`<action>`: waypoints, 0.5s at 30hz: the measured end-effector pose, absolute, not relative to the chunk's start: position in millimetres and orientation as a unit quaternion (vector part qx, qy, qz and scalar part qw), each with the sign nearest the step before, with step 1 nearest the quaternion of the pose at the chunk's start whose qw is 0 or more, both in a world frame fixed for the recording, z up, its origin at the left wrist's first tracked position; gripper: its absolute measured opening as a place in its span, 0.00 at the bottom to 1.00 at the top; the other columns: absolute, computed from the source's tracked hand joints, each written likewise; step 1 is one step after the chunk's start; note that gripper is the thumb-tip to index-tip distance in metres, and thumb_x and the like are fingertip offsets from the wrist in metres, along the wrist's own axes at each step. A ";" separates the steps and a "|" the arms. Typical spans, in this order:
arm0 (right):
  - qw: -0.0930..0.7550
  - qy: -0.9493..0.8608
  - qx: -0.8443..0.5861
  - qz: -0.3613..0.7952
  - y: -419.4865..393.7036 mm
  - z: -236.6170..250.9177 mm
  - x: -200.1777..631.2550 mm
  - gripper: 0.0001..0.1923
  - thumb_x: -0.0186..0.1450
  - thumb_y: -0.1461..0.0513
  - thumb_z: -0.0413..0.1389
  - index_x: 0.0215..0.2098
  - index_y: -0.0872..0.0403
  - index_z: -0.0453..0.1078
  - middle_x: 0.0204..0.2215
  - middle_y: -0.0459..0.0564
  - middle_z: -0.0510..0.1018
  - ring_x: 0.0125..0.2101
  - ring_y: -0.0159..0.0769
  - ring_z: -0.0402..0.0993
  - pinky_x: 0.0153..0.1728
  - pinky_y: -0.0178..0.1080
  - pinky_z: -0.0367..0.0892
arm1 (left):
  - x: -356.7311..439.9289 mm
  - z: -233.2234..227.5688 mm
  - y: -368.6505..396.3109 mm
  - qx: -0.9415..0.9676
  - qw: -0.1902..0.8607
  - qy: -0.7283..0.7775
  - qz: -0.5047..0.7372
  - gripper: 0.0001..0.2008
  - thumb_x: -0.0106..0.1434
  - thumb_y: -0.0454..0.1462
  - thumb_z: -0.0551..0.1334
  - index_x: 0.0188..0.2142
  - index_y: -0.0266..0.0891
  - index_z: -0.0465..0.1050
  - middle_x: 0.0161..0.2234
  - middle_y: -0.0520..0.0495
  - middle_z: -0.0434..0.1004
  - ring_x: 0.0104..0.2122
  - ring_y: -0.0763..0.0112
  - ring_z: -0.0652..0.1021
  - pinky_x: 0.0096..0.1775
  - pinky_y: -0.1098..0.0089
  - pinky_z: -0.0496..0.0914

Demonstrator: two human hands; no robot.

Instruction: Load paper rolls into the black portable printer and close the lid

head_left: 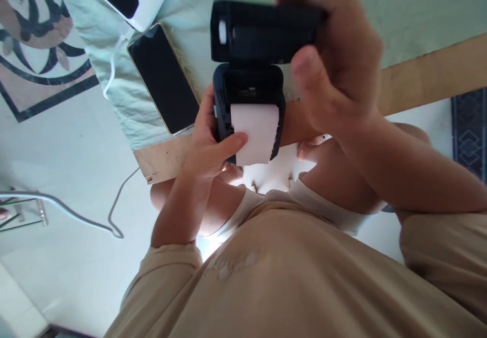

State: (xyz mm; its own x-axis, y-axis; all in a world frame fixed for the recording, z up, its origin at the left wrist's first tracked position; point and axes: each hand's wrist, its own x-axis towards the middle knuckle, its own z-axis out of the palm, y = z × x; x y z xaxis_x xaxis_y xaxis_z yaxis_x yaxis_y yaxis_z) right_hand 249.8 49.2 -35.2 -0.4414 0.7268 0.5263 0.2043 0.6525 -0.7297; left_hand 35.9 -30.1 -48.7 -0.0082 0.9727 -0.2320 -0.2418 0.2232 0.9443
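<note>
And here's the black portable printer (249, 84), held over the near edge of the cloth-covered surface (414, 13), compartment open on a white paper roll (256, 130). The left hand (209, 142) wraps its side, thumb pressed on the paper, fingers hidden underneath; the right hand (338, 69) clasps a black upper piece (262, 31) (blurred, and whether it's attached is hard to tell). The printer's long axis runs away from the body, loose paper end facing the wearer.

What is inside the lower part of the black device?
White paper lies in the lower part of the black device, with the left hand thumb over one edge. Anything beneath the paper is covered.
</note>
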 end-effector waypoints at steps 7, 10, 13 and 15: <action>0.451 -0.843 -0.231 0.181 41.3 -40.1 253.2 0.24 0.78 0.53 0.52 0.68 0.50 0.72 0.65 0.53 0.77 0.67 0.36 0.77 0.71 0.44 0.75 | 42.6 -50.0 -29.8 0.310 0.624 0.505 0.510 0.40 0.48 0.51 0.83 0.57 0.49 0.73 0.45 0.45 0.85 0.59 0.39 0.84 0.49 0.52 0.84; 0.434 -0.863 -0.202 0.162 40.8 -49.7 252.3 0.26 0.75 0.58 0.53 0.70 0.50 0.70 0.68 0.56 0.73 0.71 0.38 0.74 0.75 0.45 0.74 | 44.4 -49.8 -30.2 0.309 0.625 0.487 0.526 0.40 0.48 0.50 0.84 0.58 0.51 0.74 0.44 0.47 0.85 0.57 0.42 0.86 0.47 0.53 0.86; 0.402 -0.874 -0.200 0.184 38.6 -52.5 253.1 0.28 0.75 0.59 0.50 0.72 0.48 0.69 0.71 0.56 0.71 0.75 0.41 0.69 0.82 0.54 0.66 | 45.1 -46.8 -29.9 0.305 0.624 0.473 0.542 0.38 0.47 0.48 0.86 0.55 0.52 0.75 0.45 0.49 0.86 0.55 0.45 0.87 0.49 0.51 0.87; 0.398 -0.870 -0.200 0.211 36.9 -50.0 254.5 0.27 0.76 0.58 0.48 0.72 0.45 0.68 0.72 0.53 0.71 0.75 0.40 0.68 0.84 0.56 0.63 | 44.6 -46.3 -29.7 0.310 0.619 0.470 0.548 0.37 0.47 0.47 0.87 0.53 0.52 0.76 0.44 0.49 0.86 0.58 0.44 0.86 0.54 0.49 0.86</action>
State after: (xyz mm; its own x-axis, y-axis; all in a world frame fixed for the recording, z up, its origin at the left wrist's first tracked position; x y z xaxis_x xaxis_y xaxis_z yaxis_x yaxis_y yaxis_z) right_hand 254.5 36.9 -50.0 -0.6029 0.5163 0.6082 0.1795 0.8306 -0.5271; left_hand 44.6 -29.7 -46.3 -0.0421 0.9691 -0.2430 -0.3867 0.2085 0.8983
